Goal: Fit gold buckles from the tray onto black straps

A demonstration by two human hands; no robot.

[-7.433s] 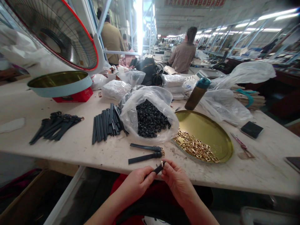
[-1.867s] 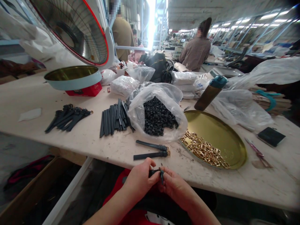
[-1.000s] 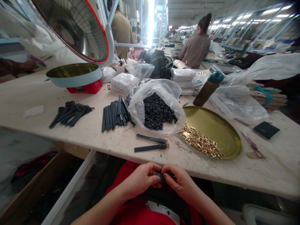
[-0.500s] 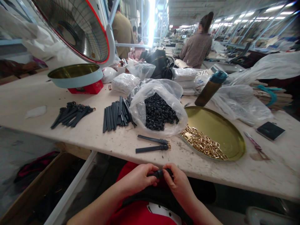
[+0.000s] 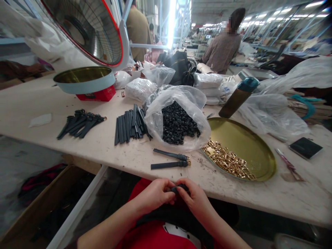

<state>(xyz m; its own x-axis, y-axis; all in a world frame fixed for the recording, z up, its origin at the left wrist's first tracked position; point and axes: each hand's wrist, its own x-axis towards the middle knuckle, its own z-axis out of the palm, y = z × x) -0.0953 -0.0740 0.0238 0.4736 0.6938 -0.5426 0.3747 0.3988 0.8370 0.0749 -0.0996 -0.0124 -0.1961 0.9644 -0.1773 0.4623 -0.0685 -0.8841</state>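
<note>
Just in front of the bench's [image 5: 103, 149] front edge, the left hand [image 5: 157, 194] and right hand [image 5: 194, 194] both pinch a dark strap [image 5: 175, 190], mostly hidden in their grip, probably to steady it from both ends. Beyond that edge, an open bag [image 5: 203, 139] of black loops [image 5: 178, 126] and a tray [image 5: 240, 136] of gold buckles [image 5: 228, 160] sit side by side, presumably for easy reach.

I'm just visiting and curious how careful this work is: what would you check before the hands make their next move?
1. Left hand gripping the dark piece: ok.
2. Right hand gripping it too: ok.
3. Held piece's finish: cannot tell, mostly covered.
4. Gold buckles inside the round tray: ok.
5. Plastic bag open, black loops showing: ok.
6. Tabletop free of scraps: not ok, dark bits lie about.
</note>
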